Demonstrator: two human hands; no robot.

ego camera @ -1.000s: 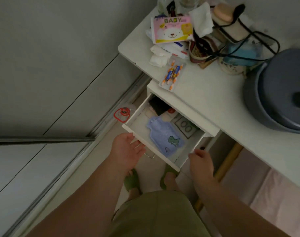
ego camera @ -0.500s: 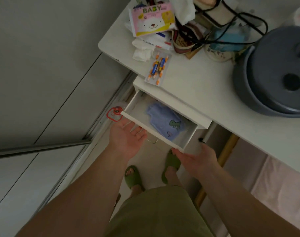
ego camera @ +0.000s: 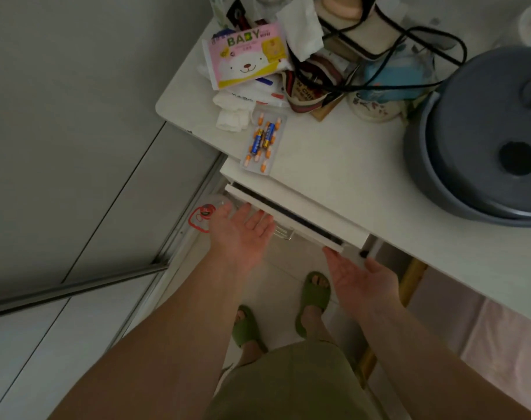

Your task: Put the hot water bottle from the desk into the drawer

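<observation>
The white drawer (ego camera: 288, 218) under the white desk (ego camera: 343, 165) is pushed almost fully in; only a dark slit shows along its top. The blue hot water bottle is hidden inside it. My left hand (ego camera: 240, 228) lies flat, fingers spread, against the drawer front at its left end, beside the metal handle (ego camera: 284, 233). Palm up and holding nothing, my right hand (ego camera: 361, 275) touches the front's lower right corner.
On the desk stand a grey round pot (ego camera: 488, 140), a battery pack (ego camera: 262, 142), a pink BABY tissue pack (ego camera: 246, 57), crumpled tissues, cables and clutter. A red ring (ego camera: 199, 218) lies on the floor by the sliding door track. My feet in green slippers (ego camera: 314, 298) stand below.
The drawer went from wide open, with the hot water bottle visible inside, to nearly closed. Both hands moved forward with the drawer front.
</observation>
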